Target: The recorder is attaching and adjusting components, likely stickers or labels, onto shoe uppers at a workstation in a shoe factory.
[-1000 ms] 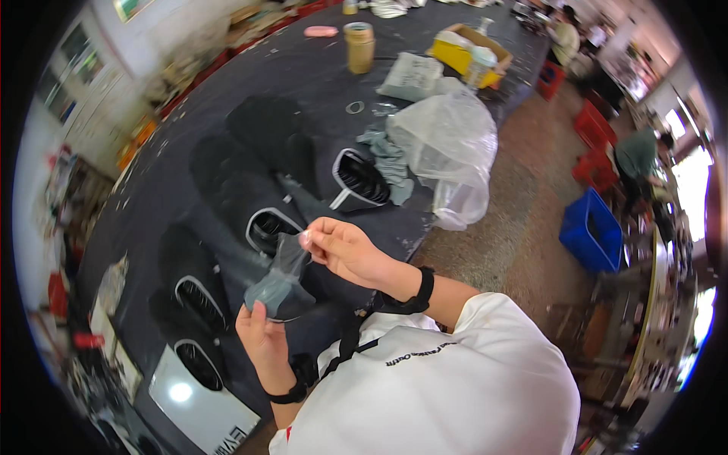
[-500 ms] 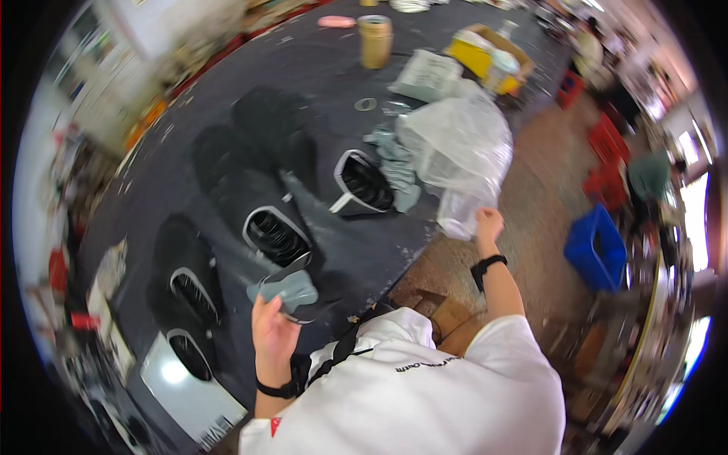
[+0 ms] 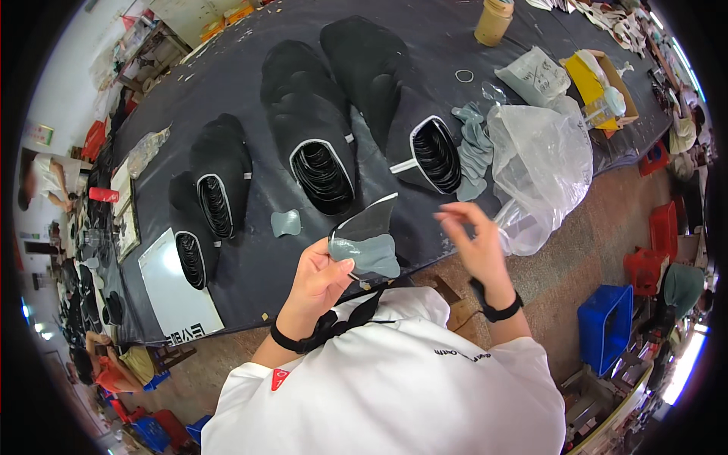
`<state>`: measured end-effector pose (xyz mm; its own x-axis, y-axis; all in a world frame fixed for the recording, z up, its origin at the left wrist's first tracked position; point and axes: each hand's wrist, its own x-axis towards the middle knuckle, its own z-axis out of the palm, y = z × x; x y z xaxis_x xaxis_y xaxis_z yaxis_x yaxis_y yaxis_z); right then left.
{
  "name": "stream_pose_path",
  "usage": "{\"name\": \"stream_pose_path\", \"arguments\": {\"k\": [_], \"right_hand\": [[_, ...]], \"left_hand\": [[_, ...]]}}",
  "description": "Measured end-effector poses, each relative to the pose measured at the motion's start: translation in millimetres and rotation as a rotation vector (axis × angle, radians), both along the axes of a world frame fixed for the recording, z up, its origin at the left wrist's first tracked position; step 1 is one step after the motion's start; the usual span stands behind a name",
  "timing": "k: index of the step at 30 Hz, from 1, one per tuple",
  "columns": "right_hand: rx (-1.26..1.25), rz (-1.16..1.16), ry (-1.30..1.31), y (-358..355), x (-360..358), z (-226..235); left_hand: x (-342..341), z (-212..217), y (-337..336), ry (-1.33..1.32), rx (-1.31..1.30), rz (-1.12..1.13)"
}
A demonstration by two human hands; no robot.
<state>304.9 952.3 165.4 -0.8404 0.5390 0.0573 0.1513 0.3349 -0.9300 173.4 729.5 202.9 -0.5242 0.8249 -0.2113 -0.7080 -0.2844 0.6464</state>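
Toward the left end of the near edge of the bench covered in dark cloth [image 3: 250, 292], a glossy white rectangular board [image 3: 168, 292] with black print lies partly under the smallest of the four nested stacks of black, white-trimmed fabric pieces [image 3: 220, 174]; these run rightward across the bench, the larger pair reaching toward the far edge. A single grey-green, smooth, waisted patch [image 3: 286, 223] lies flat between them and the near edge, where the left forearm could probably drag it off if it swings low. The left hand [image 3: 312, 279], near the middle of the near edge, pinches between thumb and fingers a thin black flexible sheet with a pale tip [image 3: 371, 218] and a grey-green, smooth, lobed piece [image 3: 368, 255] against it. As the grip takes only their lower left part, the two could slip out of line, or drop past the edge, should the thumb ease. The right hand [image 3: 479, 254] hangs just beside them, fingers loosely spread, with nothing visible in it. Farther right, a crumpled heap of grey-green patches [image 3: 472, 144] sits against a clear, crinkled plastic bag [image 3: 540, 163], which reaches the bench's right-hand edge; a snag from the right wrist could pull it floorward, perhaps taking patches along.
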Motion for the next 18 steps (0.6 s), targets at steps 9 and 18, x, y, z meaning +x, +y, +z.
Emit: {"name": "stream_pose_path", "arguments": {"k": [9, 18], "right_hand": [[-0.845, 0.341, 0.148, -50.1, -43.3, 45.5], [-0.908, 0.336, 0.038, -75.9, -57.3, 39.9]], "left_hand": [[13.8, -8.3, -7.5, 0.196, -0.127, 0.096], [13.5, -5.1, -30.8, 0.411, -0.212, 0.163]]}}
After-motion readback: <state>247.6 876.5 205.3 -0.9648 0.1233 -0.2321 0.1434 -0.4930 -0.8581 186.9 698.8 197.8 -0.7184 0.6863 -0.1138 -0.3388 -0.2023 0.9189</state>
